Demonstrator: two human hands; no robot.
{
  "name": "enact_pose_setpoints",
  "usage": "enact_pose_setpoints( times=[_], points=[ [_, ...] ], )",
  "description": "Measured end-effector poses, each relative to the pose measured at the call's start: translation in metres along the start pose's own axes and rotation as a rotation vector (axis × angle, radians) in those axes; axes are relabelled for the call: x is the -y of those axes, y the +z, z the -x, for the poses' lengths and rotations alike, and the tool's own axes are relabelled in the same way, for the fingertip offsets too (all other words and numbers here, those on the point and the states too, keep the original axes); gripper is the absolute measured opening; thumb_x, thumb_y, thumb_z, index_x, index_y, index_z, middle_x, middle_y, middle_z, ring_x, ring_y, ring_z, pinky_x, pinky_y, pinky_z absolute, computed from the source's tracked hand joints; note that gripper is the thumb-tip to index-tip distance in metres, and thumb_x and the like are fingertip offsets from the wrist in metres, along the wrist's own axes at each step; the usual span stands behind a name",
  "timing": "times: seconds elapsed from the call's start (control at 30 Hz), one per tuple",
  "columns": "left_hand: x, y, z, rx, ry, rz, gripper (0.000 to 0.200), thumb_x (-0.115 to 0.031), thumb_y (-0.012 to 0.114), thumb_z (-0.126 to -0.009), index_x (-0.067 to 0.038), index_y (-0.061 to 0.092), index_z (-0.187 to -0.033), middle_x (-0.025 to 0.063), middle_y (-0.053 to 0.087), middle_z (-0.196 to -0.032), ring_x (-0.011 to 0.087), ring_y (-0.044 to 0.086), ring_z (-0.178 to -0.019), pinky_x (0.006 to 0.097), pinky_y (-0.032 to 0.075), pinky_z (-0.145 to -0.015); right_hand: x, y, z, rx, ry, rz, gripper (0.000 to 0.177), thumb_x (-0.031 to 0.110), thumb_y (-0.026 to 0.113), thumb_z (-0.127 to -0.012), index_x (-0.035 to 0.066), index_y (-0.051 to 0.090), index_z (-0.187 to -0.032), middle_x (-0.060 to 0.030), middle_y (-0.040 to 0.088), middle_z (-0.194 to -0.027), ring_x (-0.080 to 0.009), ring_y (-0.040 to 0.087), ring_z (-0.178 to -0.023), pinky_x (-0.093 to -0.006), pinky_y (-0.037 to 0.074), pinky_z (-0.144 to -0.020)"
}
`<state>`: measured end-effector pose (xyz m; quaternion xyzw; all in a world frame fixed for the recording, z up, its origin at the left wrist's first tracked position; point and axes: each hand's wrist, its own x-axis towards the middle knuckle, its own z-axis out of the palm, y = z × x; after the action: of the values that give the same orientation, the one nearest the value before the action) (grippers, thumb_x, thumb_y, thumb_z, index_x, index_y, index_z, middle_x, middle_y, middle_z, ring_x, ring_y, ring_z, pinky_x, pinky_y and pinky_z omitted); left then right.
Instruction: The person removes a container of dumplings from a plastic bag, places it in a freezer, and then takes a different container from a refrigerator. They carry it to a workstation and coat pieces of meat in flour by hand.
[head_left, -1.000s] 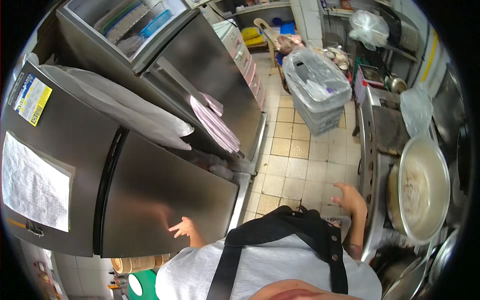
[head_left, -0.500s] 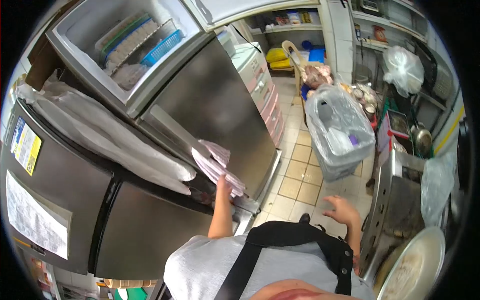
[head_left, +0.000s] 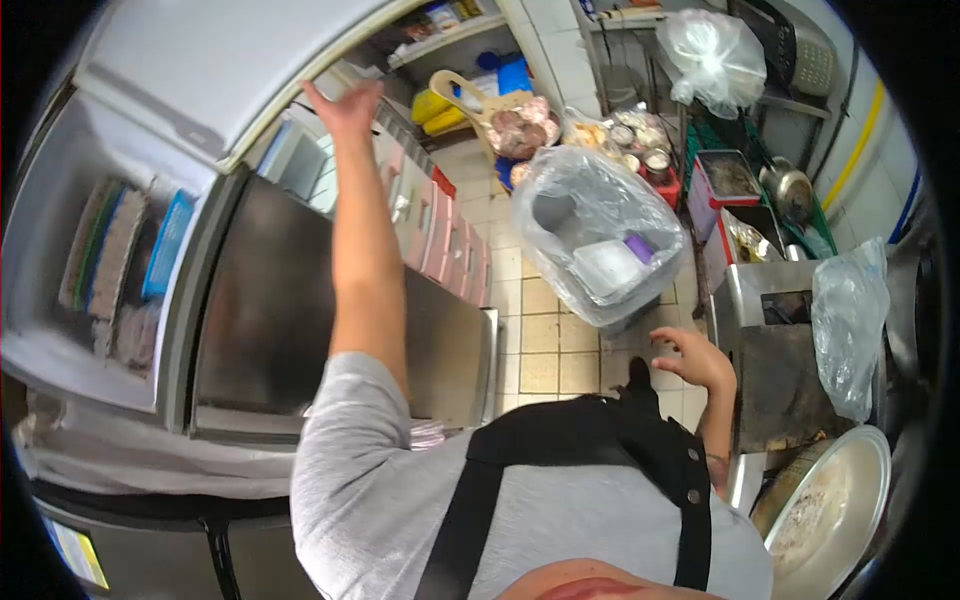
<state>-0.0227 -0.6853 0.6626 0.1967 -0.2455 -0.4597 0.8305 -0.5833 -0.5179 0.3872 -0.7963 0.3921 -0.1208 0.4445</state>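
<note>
My left hand (head_left: 345, 108) is raised at the edge of the open freezer door (head_left: 230, 60), thumb and fingers spread, with nothing seen in it. Whether it touches the door edge is hard to tell. The open freezer compartment (head_left: 110, 240) at the left holds upright trays and a blue basket (head_left: 168, 245). My right hand (head_left: 694, 358) hangs over the floor at the right, its fingers apart and slightly curled, holding nothing. It is nearest to the bin lined with clear plastic (head_left: 560, 205), which has a white container with a purple part (head_left: 610, 265) in it.
Pink and white drawers (head_left: 440, 230) stand beyond the steel fridge door (head_left: 270, 310). A chair (head_left: 470, 88) with bags is further back. At the right are a stove (head_left: 785, 385), a hanging plastic bag (head_left: 850, 325) and a large metal bowl (head_left: 825, 520).
My left hand has left the striped cloth at the fridge handle and moved up to the freezer door's edge. The view has turned, and my right hand remains low at the right.
</note>
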Motion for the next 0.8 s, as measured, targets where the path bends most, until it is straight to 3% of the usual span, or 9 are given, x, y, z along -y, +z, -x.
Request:
enact_pose_setpoints(
  times=[0.1, 0.17, 0.2, 0.37, 0.5, 0.57, 0.6, 0.7, 0.8],
  points=[
    [0.011, 0.031, -0.055, -0.071, 0.151, 0.036, 0.12, -0.075, 0.058, -0.075, -0.007, -0.003, -0.152, 0.018, 0.0, -0.158, 0.0382, 0.006, -0.145, 0.0655, 0.008, -0.113, -0.02, -0.039, -0.03, 0.041, 0.076, -0.073, 0.05, 0.024, 0.074, -0.078, 0.004, 0.058, -0.121, -0.0198, 0.064, -0.113, -0.0334, 0.061, -0.105, -0.0402, 0.048, -0.09],
    [0.018, 0.044, -0.075, 0.253, 0.306, -0.188, 0.108, -0.08, 0.05, -0.076, -0.014, 0.012, -0.152, 0.0152, 0.013, -0.157, 0.0388, 0.017, -0.142, 0.0679, 0.009, -0.112, -0.048, -0.065, -0.055, 0.006, 0.109, -0.035, 0.05, 0.025, 0.075, -0.077, 0.004, 0.059, -0.12, -0.0192, 0.065, -0.113, -0.0314, 0.063, -0.104, -0.0395, 0.049, -0.088],
    [0.022, 0.055, -0.085, 0.205, 0.306, -0.103, 0.101, -0.083, 0.044, -0.076, -0.017, 0.023, -0.15, 0.0127, 0.024, -0.154, 0.0392, 0.025, -0.139, 0.0691, 0.013, -0.11, -0.058, -0.08, -0.067, -0.012, 0.123, -0.01, 0.05, 0.024, 0.075, -0.076, 0.005, 0.06, -0.12, -0.019, 0.065, -0.112, -0.0315, 0.063, -0.104, -0.0395, 0.049, -0.088],
    [0.014, 0.03, -0.115, 0.085, 0.414, -0.273, 0.106, -0.089, 0.044, -0.068, -0.016, 0.036, -0.145, 0.0141, 0.036, -0.147, 0.0381, 0.032, -0.135, 0.07, 0.017, -0.106, -0.147, -0.132, -0.141, -0.12, 0.073, 0.14, 0.05, 0.025, 0.076, -0.075, 0.003, 0.061, -0.117, -0.0209, 0.066, -0.111, -0.0352, 0.063, -0.104, -0.0413, 0.048, -0.09],
    [0.015, 0.038, -0.065, 0.008, 0.432, -0.265, 0.124, -0.097, 0.045, -0.055, -0.008, 0.038, -0.14, 0.0185, 0.043, -0.139, 0.035, 0.04, -0.126, 0.0682, 0.016, -0.103, -0.182, -0.152, -0.181, -0.105, 0.121, 0.136, 0.05, 0.03, 0.072, -0.079, 0.003, 0.06, -0.119, -0.0226, 0.064, -0.112, -0.0363, 0.061, -0.106, -0.0425, 0.048, -0.091],
    [-0.019, 0.02, -0.033, 0.112, 0.237, -0.044, 0.123, -0.097, 0.044, -0.057, -0.004, 0.04, -0.137, 0.0179, 0.049, -0.125, 0.0323, 0.043, -0.117, 0.0656, 0.017, -0.102, -0.192, -0.147, -0.201, -0.036, 0.213, 0.117, 0.05, 0.031, 0.072, -0.079, 0.003, 0.06, -0.119, -0.0227, 0.065, -0.11, -0.0367, 0.062, -0.104, -0.0426, 0.048, -0.09],
    [-0.019, 0.025, -0.007, 0.07, 0.365, -0.205, 0.119, -0.096, 0.044, -0.058, 0.0, 0.043, -0.129, 0.0186, 0.05, -0.117, 0.0312, 0.043, -0.111, 0.0635, 0.02, -0.1, -0.201, -0.143, -0.212, -0.002, 0.248, 0.109, 0.05, 0.032, 0.072, -0.079, 0.003, 0.061, -0.118, -0.0227, 0.065, -0.109, -0.0369, 0.062, -0.103, -0.0427, 0.048, -0.09],
    [-0.024, 0.054, 0.071, 0.022, 0.291, -0.003, 0.058, -0.049, 0.052, -0.078, 0.003, 0.045, -0.102, 0.0135, 0.041, -0.089, 0.0301, 0.045, -0.092, 0.0497, 0.031, -0.085, -0.257, -0.085, -0.252, 0.036, 0.163, 0.104, 0.05, 0.033, 0.073, -0.079, 0.002, 0.061, -0.117, -0.0214, 0.067, -0.104, -0.0364, 0.064, -0.1, -0.0416, 0.05, -0.087],
    [-0.039, 0.056, 0.129, -0.02, 0.281, 0.085, 0.052, -0.021, 0.035, -0.097, 0.011, 0.031, -0.138, 0.0066, 0.046, -0.08, 0.0221, 0.052, -0.078, 0.0481, 0.033, -0.091, -0.288, -0.021, -0.291, 0.218, 0.1, 0.019, 0.052, 0.037, 0.073, -0.077, 0.002, 0.064, -0.114, -0.0214, 0.068, -0.106, -0.0322, 0.067, -0.095, -0.0377, 0.051, -0.086]
  ],
)
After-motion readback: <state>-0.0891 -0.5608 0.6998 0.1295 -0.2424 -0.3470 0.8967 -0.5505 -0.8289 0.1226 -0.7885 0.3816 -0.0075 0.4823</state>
